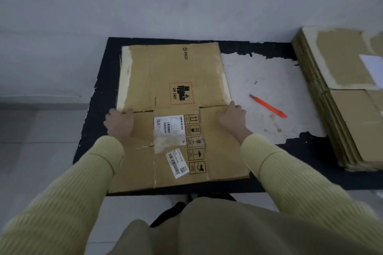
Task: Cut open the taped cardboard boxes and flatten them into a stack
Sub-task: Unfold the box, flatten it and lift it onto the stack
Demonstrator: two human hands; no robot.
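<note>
Though it lies fully flat, the cardboard box (176, 72) has both hands on its middle crease, which runs across it from side to side. It rests on a black mat (97, 109) on the floor, lengthways away from the person, with its near edge just short of the mat's near edge.

The left hand (119, 123) sits at the box's left edge, where a slot cuts into the crease. The right hand (231, 117) sits at the matching slot near the right edge. Both hands show their backs to the camera, fingers bent down at the knuckles onto the cardboard. Whether the fingertips hook into the slots or only press on the board cannot be told from this angle.

Between the hands, the near half bears two white shipping labels (169, 124) and a column of black handling symbols. The far half shows a red-bordered "UN 3481" mark and the word "PICO".

To the right of the box and apart from it, an orange utility knife (269, 106) lies on a worn white patch of the mat, its tip pointing toward the far left. Further right, a stack of flattened boxes (342, 109) sits at the right side of the mat. Yellow ribbed sleeves (290, 172) cover both forearms.
</note>
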